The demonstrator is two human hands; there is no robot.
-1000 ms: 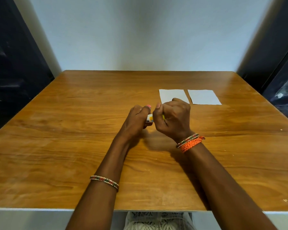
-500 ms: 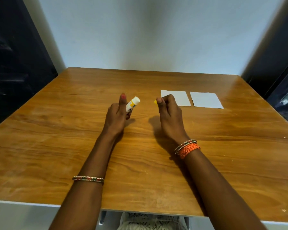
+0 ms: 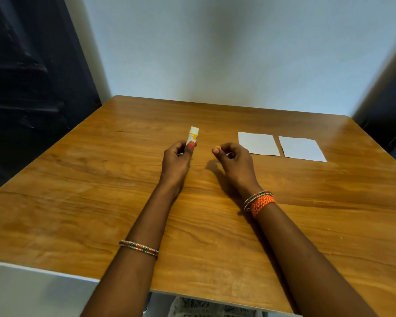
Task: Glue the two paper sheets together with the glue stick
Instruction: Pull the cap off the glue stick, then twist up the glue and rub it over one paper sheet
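Note:
My left hand [image 3: 177,160] grips a white and yellow glue stick [image 3: 192,136] by its lower end, its uncapped top pointing up and away. My right hand [image 3: 234,160] is a little to the right, with its thumb and fingers pinching the small yellow cap [image 3: 217,148]. Two white paper sheets lie flat side by side on the wooden table [image 3: 101,202]: the left sheet [image 3: 258,143] just beyond my right hand, the right sheet [image 3: 301,148] further right. A narrow gap separates the sheets.
A pale wall stands behind the table's far edge. Dark surfaces flank the table on both sides. The table's near edge runs along the bottom of the view, with patterned cloth [image 3: 204,308] showing below it.
A second ago both hands were together around the glue stick. They have pulled apart: the left hand holds the stick's body, now more upright, and the right hand holds the cap.

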